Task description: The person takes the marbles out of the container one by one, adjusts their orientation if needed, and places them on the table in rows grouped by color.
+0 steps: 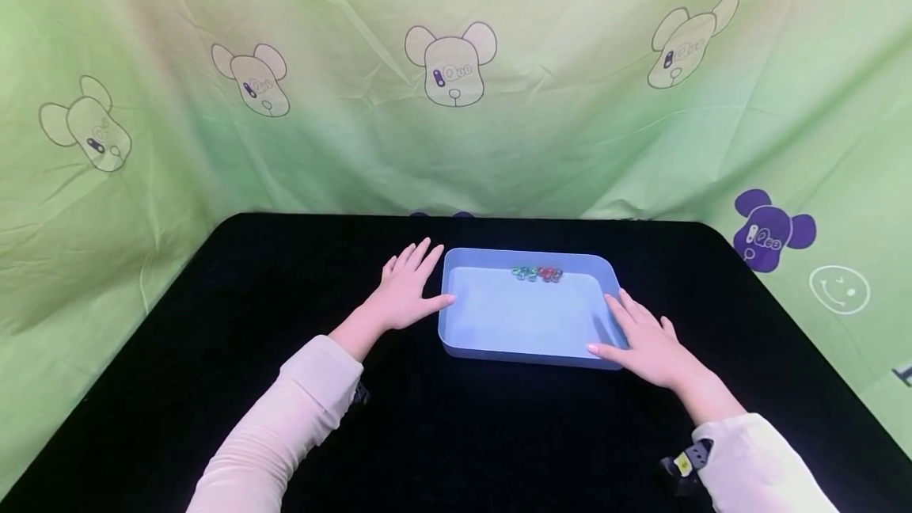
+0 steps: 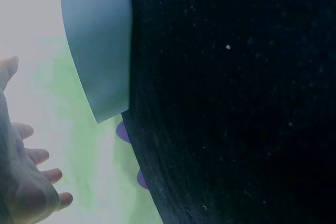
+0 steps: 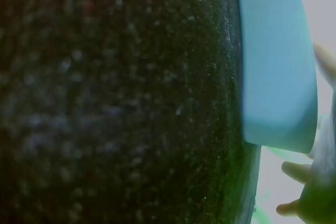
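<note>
A shallow blue tray (image 1: pixel 523 315) lies on the black table. Inside it, along its far wall, small clear green marble-like pieces (image 1: pixel 525 272) sit beside red ones (image 1: pixel 550 274). My left hand (image 1: pixel 406 291) is at the tray's left end, fingers spread and straight, thumb tip at the rim. At the right end, my right hand (image 1: pixel 651 343) has its fingers extended and its thumb and index finger over the rim. Both wrist views show a tray side wall (image 2: pixel 100 45) close up, with part of the left hand (image 2: pixel 26 166) and right hand (image 3: pixel 317 182) at the frame edges.
Black cloth covers the table (image 1: pixel 456 434). Behind it hangs a pale green curtain (image 1: pixel 342 133) printed with bear heads. A dark wrist device (image 1: pixel 687 461) shows by the right sleeve.
</note>
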A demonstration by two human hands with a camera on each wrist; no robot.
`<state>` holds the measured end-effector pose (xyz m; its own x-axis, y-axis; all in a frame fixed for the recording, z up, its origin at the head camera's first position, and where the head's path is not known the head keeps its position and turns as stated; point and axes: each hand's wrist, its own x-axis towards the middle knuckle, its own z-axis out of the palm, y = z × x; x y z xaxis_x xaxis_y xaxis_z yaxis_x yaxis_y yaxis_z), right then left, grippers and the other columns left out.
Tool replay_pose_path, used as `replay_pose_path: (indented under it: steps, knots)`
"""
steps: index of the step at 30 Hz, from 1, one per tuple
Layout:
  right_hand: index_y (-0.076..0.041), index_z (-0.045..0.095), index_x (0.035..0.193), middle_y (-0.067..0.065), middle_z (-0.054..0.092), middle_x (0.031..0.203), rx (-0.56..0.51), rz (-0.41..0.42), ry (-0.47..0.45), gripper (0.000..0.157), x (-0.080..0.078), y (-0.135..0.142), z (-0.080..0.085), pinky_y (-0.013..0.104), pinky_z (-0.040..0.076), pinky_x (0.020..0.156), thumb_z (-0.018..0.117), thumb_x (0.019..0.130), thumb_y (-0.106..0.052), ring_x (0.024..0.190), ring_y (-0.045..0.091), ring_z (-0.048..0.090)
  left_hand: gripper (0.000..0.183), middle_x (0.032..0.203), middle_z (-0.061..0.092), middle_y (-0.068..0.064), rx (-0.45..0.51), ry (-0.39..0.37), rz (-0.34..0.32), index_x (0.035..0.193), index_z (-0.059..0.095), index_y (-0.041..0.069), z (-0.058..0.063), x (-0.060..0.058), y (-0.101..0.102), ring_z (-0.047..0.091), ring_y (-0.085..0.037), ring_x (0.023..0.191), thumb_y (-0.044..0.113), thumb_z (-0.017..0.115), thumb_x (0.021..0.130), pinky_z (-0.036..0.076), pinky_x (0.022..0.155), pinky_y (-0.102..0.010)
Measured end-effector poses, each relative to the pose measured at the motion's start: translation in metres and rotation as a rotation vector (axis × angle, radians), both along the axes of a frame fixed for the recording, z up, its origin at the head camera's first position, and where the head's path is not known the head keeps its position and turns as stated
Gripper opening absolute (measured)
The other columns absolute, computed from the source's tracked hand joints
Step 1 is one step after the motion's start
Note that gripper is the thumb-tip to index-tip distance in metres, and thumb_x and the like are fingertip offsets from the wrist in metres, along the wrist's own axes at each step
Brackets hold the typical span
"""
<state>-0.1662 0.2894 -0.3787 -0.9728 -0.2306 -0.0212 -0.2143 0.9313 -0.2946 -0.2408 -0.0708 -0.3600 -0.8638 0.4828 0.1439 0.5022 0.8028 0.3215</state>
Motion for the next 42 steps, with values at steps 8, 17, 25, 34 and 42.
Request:
replay_pose_path:
  steps: [8,17,25,34,42]
  knots:
    - [0.002,0.016,0.135,0.025,0.007,0.138,-0.005,0.005,-0.006,0.09,-0.004,-0.001,0.0,0.064,0.009,0.084,0.05,0.076,-0.057,0.122,0.042,0.014,0.079,0.143,0.008,-0.008,0.01,-0.013,-0.01,0.138,0.015,0.016,0.001,-0.001,0.002,0.006,-0.028,0.128,0.057,0.046,0.078,0.009,0.097,-0.05]
    - [0.002,0.015,0.135,0.026,0.004,0.138,-0.021,0.001,-0.016,0.089,-0.005,-0.003,0.002,0.064,0.01,0.085,0.05,0.077,-0.055,0.122,0.043,0.013,0.079,0.143,0.008,-0.008,0.003,-0.022,-0.021,0.138,0.015,0.016,0.002,-0.004,0.004,0.006,-0.027,0.128,0.058,0.044,0.079,0.01,0.097,-0.05]
    - [0.002,0.015,0.135,0.027,0.003,0.138,-0.039,-0.002,-0.021,0.088,-0.005,-0.004,0.001,0.062,0.01,0.086,0.05,0.078,-0.054,0.121,0.044,0.013,0.078,0.143,0.008,-0.008,-0.011,-0.025,-0.036,0.139,0.014,0.017,-0.002,-0.007,0.007,0.007,-0.027,0.128,0.058,0.043,0.079,0.01,0.097,-0.049]
    - [0.005,0.015,0.134,0.029,0.001,0.137,-0.039,0.0,-0.017,0.088,-0.006,-0.006,-0.004,0.06,0.011,0.087,0.05,0.078,-0.053,0.12,0.045,0.013,0.077,0.142,0.011,-0.009,0.0,-0.03,-0.06,0.138,0.016,0.015,-0.004,-0.007,0.013,0.009,-0.027,0.127,0.057,0.044,0.08,0.013,0.097,-0.049]
    - [0.005,0.017,0.134,0.03,0.002,0.137,-0.014,-0.002,-0.01,0.086,-0.006,-0.006,-0.005,0.059,0.011,0.089,0.048,0.079,-0.054,0.121,0.045,0.012,0.078,0.143,0.009,-0.007,-0.009,-0.042,-0.078,0.138,0.015,0.014,-0.004,-0.007,0.017,0.008,-0.027,0.128,0.057,0.043,0.08,0.011,0.098,-0.046]
